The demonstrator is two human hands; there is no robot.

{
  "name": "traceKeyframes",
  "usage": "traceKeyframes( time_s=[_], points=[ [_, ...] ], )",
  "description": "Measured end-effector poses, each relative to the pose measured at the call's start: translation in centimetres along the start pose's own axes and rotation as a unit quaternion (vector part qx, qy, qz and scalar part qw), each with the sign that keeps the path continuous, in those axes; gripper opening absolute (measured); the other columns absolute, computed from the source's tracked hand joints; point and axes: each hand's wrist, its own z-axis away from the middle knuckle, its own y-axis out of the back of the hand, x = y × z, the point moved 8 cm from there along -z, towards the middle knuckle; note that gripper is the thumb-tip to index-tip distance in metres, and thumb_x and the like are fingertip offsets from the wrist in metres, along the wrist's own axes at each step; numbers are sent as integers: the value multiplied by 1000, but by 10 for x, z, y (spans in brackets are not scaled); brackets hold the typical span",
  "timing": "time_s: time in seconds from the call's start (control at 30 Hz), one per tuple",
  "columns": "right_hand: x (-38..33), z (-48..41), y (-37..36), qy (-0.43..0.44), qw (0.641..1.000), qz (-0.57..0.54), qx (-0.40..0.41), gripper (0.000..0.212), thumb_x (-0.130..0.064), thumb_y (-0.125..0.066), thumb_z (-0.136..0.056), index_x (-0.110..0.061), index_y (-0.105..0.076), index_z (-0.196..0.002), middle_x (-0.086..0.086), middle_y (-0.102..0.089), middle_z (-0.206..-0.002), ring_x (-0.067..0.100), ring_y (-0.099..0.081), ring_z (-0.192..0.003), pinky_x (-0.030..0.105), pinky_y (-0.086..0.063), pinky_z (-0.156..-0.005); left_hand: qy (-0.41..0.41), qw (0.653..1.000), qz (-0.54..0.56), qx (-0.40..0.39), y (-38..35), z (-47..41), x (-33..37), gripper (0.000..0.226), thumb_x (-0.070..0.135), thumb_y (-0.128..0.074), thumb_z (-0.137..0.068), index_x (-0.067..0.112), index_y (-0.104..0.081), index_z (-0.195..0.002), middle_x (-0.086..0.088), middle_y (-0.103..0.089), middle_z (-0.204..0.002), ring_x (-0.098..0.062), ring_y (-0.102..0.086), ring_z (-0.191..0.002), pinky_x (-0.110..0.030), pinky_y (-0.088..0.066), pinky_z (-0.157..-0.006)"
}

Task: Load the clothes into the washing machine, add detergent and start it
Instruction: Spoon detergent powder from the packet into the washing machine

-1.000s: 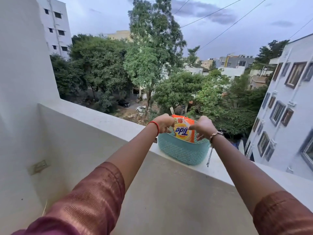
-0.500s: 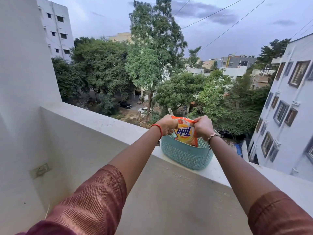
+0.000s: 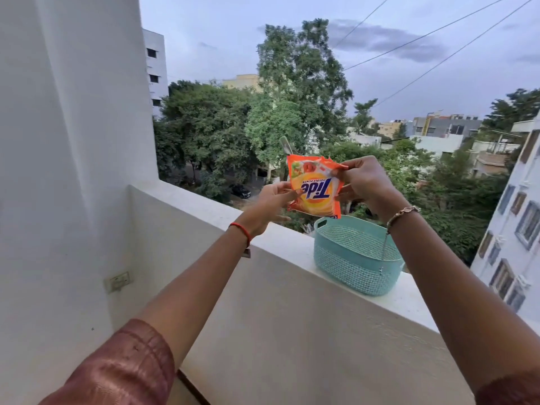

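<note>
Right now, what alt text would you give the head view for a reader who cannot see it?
Two bare hands, left hand and right hand, hold an orange Tide detergent packet upside down in the air above an empty teal basket. The basket sits on a white balcony ledge, with trees, buildings and a cloudy sky beyond.

You are holding an orange detergent packet [image 3: 314, 187] upside down in the air, above the far left end of a teal basket [image 3: 355, 266]. Your left hand [image 3: 273, 204] is pinching the packet's left edge, and your right hand [image 3: 365, 181] is gripping its upper right corner. The basket is sitting on the white balcony ledge [image 3: 280, 238]. A socket plate [image 3: 117, 281] is showing on the wall at lower left.
</note>
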Motion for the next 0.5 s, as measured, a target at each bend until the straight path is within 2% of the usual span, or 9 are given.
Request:
traceKeyframes(
  time_s=[0.07,0.13,0.2,0.3,0.37,0.5],
  points=[
    [-16,19,-15,-2,999,-11,-33,14,-4,-54,-91,3,-65,-89,17,-65,-74,20,-62,-46,34,-57,-49,-12,1000,5,-7,18,23,5,26,17,-58,-91,3,-57,-114,-2,-66,-86,-4,-65,-62,-32,-58,-61],
    [-27,40,-39,-12,997,-22,-68,11,-3,-55,-90,1,-64,-84,18,-64,-71,18,-60,-39,32,-55,-42,-17,1000,5,7,42,56,7,21,16,-57,-91,4,-59,-109,0,-67,-79,-4,-64,-57,-35,-59,-64],
    [-36,65,-69,-23,994,-19,-109,10,-3,-57,-89,3,-64,-85,14,-64,-63,15,-59,-34,29,-54,-38,-8,999,8,34,68,95,3,21,16,-57,-91,4,-59,-108,-2,-67,-81,-7,-64,-60,-35,-60,-63],
    [-45,106,-124,-35,979,-7,-202,11,-4,-59,-88,5,-64,-89,7,-67,-52,20,-63,-42,36,-59,-49,24,997,6,76,111,158,-14,25,18,-58,-91,3,-59,-110,-7,-67,-92,-16,-66,-72,-32,-60,-60],
    [-49,135,-159,-36,964,2,-264,10,-5,-59,-87,4,-65,-89,8,-69,-57,23,-65,-49,41,-60,-56,44,994,8,97,137,201,-27,27,19,-58,-90,3,-59,-112,-6,-69,-92,-14,-67,-71,-32,-60,-62],
    [-67,201,-232,-14,927,38,-374,10,-6,-60,-87,1,-66,-91,13,-70,-73,22,-67,-56,39,-60,-59,66,986,21,151,191,293,-46,21,16,-58,-89,5,-62,-106,-8,-69,-93,-15,-68,-74,-31,-60,-65]
  ],
)
